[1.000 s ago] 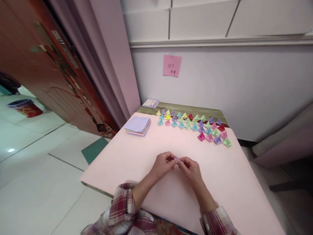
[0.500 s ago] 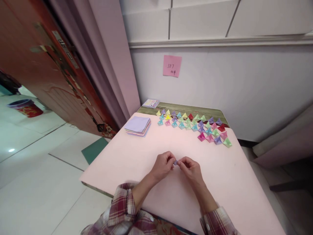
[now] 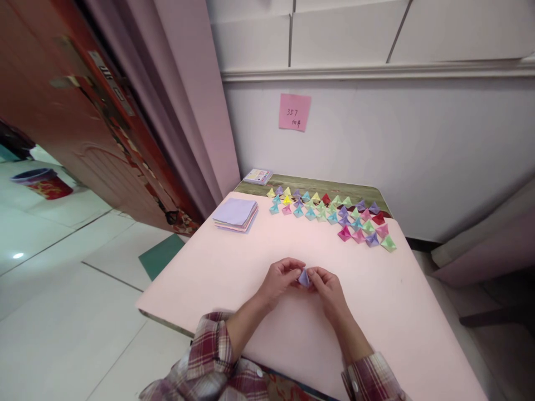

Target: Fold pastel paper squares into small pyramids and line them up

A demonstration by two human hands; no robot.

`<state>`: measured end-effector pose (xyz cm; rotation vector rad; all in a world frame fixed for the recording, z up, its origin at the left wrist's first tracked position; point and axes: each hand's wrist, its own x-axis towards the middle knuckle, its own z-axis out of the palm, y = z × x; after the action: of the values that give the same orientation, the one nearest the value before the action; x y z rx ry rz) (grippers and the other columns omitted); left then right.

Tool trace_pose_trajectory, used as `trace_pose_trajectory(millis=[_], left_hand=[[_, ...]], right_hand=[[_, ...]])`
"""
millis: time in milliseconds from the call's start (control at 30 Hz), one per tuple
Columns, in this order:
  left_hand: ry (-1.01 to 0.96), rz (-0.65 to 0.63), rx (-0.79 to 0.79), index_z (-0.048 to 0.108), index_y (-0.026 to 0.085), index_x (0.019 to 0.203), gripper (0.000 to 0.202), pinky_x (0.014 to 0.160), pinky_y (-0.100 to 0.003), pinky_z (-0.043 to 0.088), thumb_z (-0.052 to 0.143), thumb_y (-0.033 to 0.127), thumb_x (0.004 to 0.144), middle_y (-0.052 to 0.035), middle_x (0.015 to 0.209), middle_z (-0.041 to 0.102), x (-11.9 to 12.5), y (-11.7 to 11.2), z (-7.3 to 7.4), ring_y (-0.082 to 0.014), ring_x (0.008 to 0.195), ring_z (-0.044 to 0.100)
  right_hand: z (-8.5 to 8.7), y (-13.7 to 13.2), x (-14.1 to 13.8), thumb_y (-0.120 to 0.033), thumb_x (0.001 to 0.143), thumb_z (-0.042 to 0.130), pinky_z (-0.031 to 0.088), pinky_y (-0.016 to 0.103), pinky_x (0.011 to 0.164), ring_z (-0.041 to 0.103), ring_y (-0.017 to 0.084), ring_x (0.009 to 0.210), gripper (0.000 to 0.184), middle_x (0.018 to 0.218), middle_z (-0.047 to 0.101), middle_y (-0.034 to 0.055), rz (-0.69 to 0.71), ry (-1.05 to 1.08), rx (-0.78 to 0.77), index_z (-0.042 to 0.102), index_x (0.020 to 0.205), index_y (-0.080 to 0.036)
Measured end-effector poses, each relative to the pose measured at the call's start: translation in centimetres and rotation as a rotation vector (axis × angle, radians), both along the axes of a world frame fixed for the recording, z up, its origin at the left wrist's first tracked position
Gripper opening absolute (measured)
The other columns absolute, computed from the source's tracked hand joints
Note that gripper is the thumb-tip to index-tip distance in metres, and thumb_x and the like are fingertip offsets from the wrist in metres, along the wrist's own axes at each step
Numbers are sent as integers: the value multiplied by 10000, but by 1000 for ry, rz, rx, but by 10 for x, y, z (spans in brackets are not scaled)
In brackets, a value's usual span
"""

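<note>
Between my two hands is a small folded piece of purple origami paper [image 3: 305,277], its pointed front face turned toward me. My left hand [image 3: 282,280] pinches its left side with thumb and fingers. On the right side, my right hand [image 3: 327,287] grips it the same way. Both hands are just over the pink tabletop cover [image 3: 234,267]. Beyond them stand rows of small folded paper pieces [image 3: 321,211] in green, blue, purple, pink, yellow and red. A stack of square paper sheets [image 3: 236,213], purple on top, lies to the left.
A small pack [image 3: 258,176] sits at the table's back left corner. A pink note [image 3: 295,112] with handwriting is stuck to the wall behind. At left are a red door [image 3: 104,128], a purple curtain [image 3: 184,89], a bin [image 3: 44,184] and a green mat [image 3: 161,256] on the floor.
The purple paper, mostly covered by my fingers before, now shows a larger pointed face. My left fingers have extended over its far side, and my hands are slightly closer together.
</note>
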<state>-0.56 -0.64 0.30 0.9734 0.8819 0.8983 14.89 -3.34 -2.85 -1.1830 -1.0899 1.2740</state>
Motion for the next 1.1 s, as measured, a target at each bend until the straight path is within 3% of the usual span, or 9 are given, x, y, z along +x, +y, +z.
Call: trace_pose_trajectory(millis=[133,267,400,533,733,867,1100], left_hand=[[40,72,-52,653,123,773,256,592,-265,516,743,343,678,-21,670,641,2,1,-6,-124,587,600],[67,171,-55,632,125,759,224,561,-255,516,711,325,692,-32,732,653,0,6,-11,-115,572,601],[229,187,16,630,130,783,191,523,-237,486,655,313,732,0,604,605,-5,9,-17,-103,502,562],[381,177,143,637,148,811,166,485,-214,430,644,291,727,21,597,578,-7,8,-21,-92,479,517],[575,158,484,668,175,806,94,627,-242,456,619,202,730,-20,794,604,-4,5,-19,-121,659,545],[648,75,659,672,194,897,180,662,-254,451,577,138,754,-23,839,596,3,5,-19,-120,651,525],[758,-28,754,662,206,856,211,752,-287,446,521,74,771,-32,835,663,5,9,-21,-177,791,584]], right_hand=[[-3,0,-1,-594,820,558,471,265,521,576,168,577,444,674,656,47,-5,-33,-26,680,808,-167],[-7,2,3,-595,837,521,526,306,632,640,207,709,465,860,703,90,-124,-146,-35,673,941,-169],[-9,3,13,-533,848,533,517,310,730,650,212,820,398,924,713,80,-276,-273,24,679,968,-183],[-9,3,22,-481,817,584,504,295,644,644,208,750,351,874,717,75,-351,-343,25,695,961,-180],[-8,4,21,-389,823,597,485,289,613,587,161,651,237,915,679,63,-296,-529,211,708,934,-212],[-9,5,16,-342,852,564,493,293,646,610,156,680,203,958,658,52,-182,-651,284,700,969,-247],[-13,4,17,-294,865,529,479,304,671,635,195,784,160,904,683,36,-168,-837,317,676,914,-254]])
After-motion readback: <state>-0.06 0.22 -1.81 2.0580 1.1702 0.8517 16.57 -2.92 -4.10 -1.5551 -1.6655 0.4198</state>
